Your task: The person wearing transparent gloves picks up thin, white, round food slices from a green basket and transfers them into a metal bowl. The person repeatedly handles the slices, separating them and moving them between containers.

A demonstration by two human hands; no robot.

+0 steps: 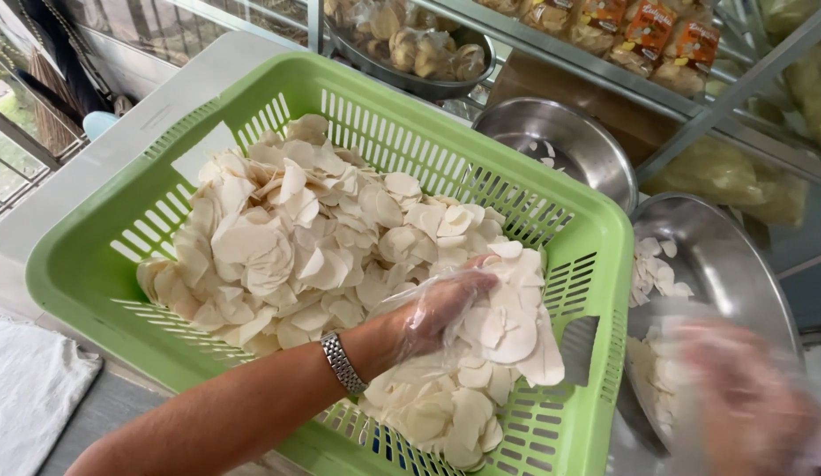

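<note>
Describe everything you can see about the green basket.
The green basket is a large rectangular crate of what looks like plastic, with a thick rounded rim and slotted walls and floor. It sits level on a white surface, tilted diagonally in view. A heap of thin, pale, round chips fills most of it. The left hand, in a clear glove, reaches into the chips near its right end. A steel bowl sits against its right side.

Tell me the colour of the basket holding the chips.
Light green: the slotted plastic basket, seen best in the head view, holds pale cream chips.
</note>
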